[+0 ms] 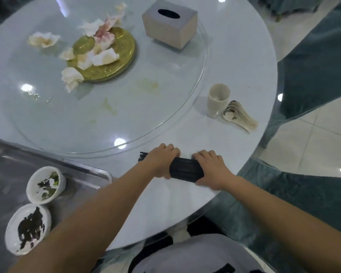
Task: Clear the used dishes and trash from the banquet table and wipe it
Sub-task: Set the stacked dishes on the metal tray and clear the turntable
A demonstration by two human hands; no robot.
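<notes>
I have both hands on a bundle of black chopsticks [186, 170] lying on the white bench [234, 75] near its front edge. My left hand [161, 161] wraps the bundle toward its left end, where the tips [143, 156] stick out past my knuckles; my right hand [210, 170] wraps the right end. The fingers of both hands are curled round the sticks and clamped on them, so the bundle is gathered tight between the two grips.

I judge the step in hand to be collecting the chopsticks, squaring them into one bunch before they leave the bench. The metal tray [95, 174] sits just to my left, overlapping the bench edge, with two dirty bowls [45, 184] already in it, so the next move probably calls for lifting the bundle in one piece and carrying it left into the tray without letting loose sticks slide out of either end.

Much is left. A stack of cups [218, 101] stands to the right with a fanned stack of soup spoons [242, 119] touching its base. On the glass turntable [165, 123] lie crumpled, stained napkins [44, 39], some of them over a gold disc [124, 54], beside a tissue box [169, 23]. Yellowish smears [148, 85] on the glass will need wiping once the things are off.
</notes>
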